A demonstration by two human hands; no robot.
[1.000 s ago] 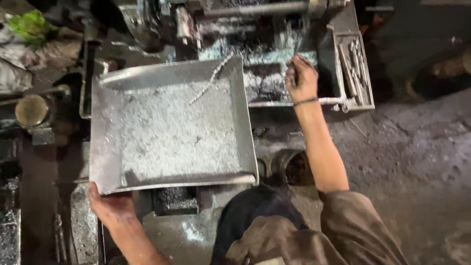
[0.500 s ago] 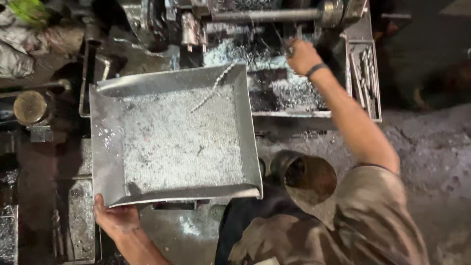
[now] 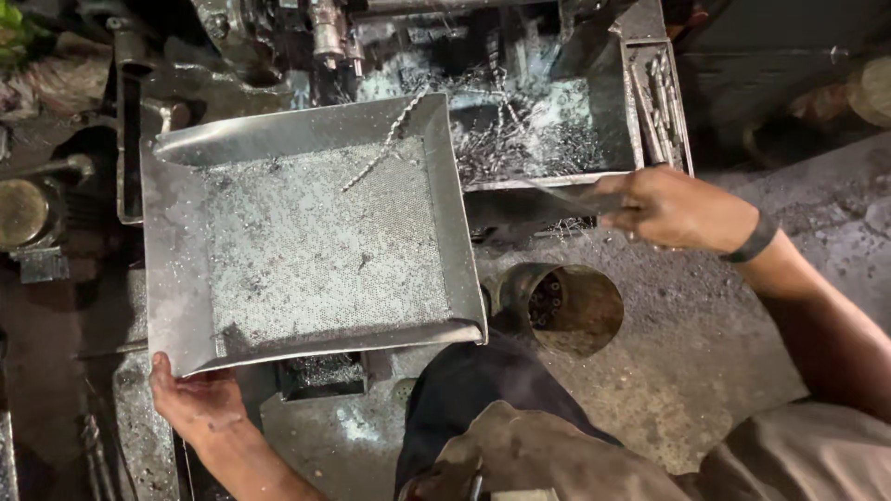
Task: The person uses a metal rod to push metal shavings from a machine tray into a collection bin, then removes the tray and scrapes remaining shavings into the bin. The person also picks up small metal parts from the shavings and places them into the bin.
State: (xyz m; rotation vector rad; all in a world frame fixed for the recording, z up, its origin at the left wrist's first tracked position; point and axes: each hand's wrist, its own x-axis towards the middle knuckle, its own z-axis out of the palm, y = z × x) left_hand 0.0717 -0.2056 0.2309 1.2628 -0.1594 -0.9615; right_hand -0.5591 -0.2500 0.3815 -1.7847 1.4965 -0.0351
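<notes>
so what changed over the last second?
The right hand left the chip bin at the machine and drew back toward the person; it now holds a flat dark tool just in front of the bin. Unchanged: the left hand grips the near left corner of the metal tray, shavings and a curled swarf strand on it, and the can stands below.

Head view, steeply downward, close over tray (image 3: 176,250)

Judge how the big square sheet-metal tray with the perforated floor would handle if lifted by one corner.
The sheet-metal tray looks stiff, with folded-up walls. It is probably awkward rather than heavy: it is wide, and the left hand grips only its near corner. Tilting would likely slide the fine metal shavings and the twisted swarf curl across the floor.
</notes>
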